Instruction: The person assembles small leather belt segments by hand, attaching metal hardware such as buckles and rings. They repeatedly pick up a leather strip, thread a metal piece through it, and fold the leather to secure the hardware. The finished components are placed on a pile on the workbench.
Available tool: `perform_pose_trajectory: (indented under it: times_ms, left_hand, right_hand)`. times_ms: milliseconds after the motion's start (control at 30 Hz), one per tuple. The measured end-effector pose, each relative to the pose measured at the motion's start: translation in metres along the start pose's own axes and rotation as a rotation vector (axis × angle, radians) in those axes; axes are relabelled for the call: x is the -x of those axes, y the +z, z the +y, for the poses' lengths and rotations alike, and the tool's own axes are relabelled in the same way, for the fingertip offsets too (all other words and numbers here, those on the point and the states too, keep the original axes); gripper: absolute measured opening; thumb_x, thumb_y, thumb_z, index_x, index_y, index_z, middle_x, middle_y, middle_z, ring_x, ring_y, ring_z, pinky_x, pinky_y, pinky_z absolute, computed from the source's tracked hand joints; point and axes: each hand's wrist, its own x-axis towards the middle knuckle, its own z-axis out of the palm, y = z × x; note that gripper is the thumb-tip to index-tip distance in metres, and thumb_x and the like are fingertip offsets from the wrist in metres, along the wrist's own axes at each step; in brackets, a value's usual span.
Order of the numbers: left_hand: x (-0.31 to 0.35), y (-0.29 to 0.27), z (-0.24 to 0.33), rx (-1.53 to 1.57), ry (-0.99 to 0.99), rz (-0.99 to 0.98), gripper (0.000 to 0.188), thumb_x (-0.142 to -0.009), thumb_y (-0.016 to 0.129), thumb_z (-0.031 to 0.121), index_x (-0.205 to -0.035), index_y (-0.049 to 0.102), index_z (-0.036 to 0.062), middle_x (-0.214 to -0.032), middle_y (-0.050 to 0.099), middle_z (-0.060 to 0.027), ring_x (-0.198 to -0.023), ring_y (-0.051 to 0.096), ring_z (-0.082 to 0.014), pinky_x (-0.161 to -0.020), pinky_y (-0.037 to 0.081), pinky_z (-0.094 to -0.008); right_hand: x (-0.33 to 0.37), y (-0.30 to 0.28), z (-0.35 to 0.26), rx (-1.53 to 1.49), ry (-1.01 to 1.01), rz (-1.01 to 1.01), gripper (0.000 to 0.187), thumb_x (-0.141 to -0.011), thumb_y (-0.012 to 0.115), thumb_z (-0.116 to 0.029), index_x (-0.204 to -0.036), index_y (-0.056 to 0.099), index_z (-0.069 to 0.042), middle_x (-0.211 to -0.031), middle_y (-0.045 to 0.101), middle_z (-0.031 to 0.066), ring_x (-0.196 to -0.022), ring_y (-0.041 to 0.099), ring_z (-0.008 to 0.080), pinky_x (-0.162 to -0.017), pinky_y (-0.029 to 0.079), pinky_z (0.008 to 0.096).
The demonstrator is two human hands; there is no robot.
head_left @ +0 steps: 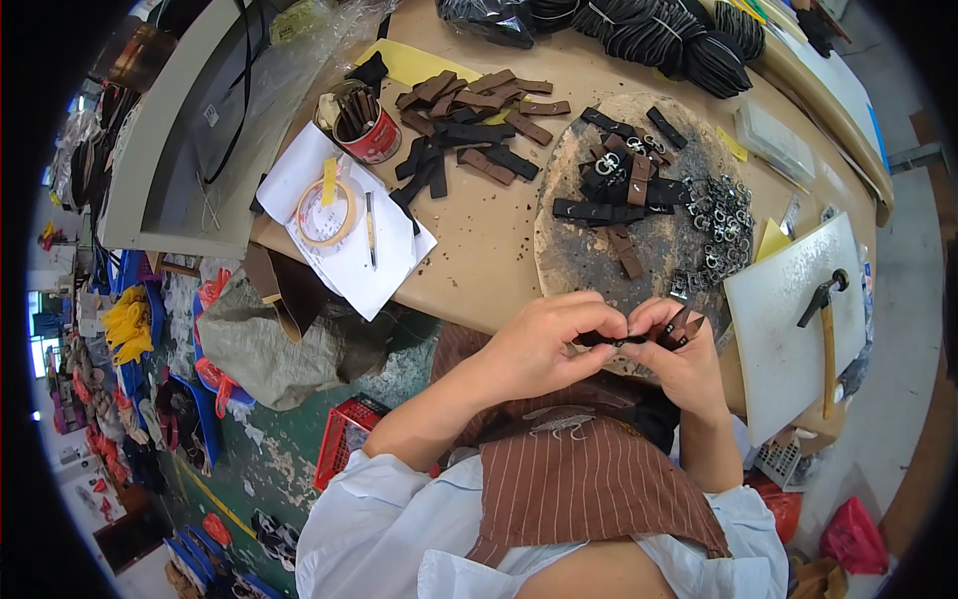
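Head view: the left hand (547, 344) and the right hand (691, 367) meet fingertip to fingertip, each grip pinched on a short, narrow black strip (611, 340); dark brown flat strips (680, 328) also stick out from the right fingers. The black strip is in front of the brown pinstriped apron (599, 484), by the near edge of a round, worn board (561, 262) on the tan bench (464, 275). Small silvery metal buckles (720, 222) are heaped on that board. A wooden-handled hammer (827, 354) lies on a whitish rectangular slab (773, 344) at right.
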Motion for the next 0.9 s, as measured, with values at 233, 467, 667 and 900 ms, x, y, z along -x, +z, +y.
perform_pose_trajectory:
  times_ms: [233,467,667,900]
  left_hand:
    - [0.001,0.019,-0.011,0.326,-0.153,0.353,0.023,-0.076,0.068,0.002,-0.097,0.057,0.0010,-0.090,0.058,-0.0025,-0.082,0.057,-0.0097,-0.074,0.046,-0.0222]
    - [0.003,0.019,-0.008,0.686,-0.249,0.265,0.016,-0.081,0.064,0.003,-0.095,0.057,0.0012,-0.088,0.058,0.0005,-0.079,0.055,-0.0036,-0.069,0.044,-0.0180]
    - [0.003,0.018,-0.006,0.618,-0.304,0.201,0.015,-0.083,0.061,0.002,-0.097,0.056,0.0008,-0.089,0.059,-0.0017,-0.084,0.057,-0.0076,-0.074,0.046,-0.0213]
    - [0.003,0.022,-0.010,0.863,-0.342,0.173,0.017,-0.086,0.058,0.006,-0.102,0.055,-0.0005,-0.092,0.059,-0.0040,-0.082,0.060,-0.0113,-0.077,0.049,-0.0242]
  right_hand:
    - [-0.011,0.003,0.003,-0.672,0.194,0.097,0.020,-0.078,0.065,-0.002,-0.094,0.054,-0.003,-0.071,0.052,-0.0001,-0.054,0.043,0.0052,-0.050,0.036,0.0207]
    - [-0.004,0.009,0.005,-0.359,0.134,0.134,0.021,-0.077,0.067,-0.004,-0.095,0.055,-0.003,-0.071,0.053,-0.0011,-0.053,0.042,0.0035,-0.045,0.033,0.0189]
    - [-0.004,0.006,0.003,-0.304,0.154,0.162,0.017,-0.075,0.069,-0.005,-0.090,0.059,-0.003,-0.070,0.056,-0.0022,-0.055,0.045,0.0026,-0.047,0.034,0.0178]
    - [-0.008,0.001,0.005,-0.207,-0.051,0.113,0.015,-0.072,0.068,0.002,-0.085,0.063,-0.003,-0.075,0.059,0.0016,-0.062,0.052,0.0077,-0.052,0.040,0.0209]
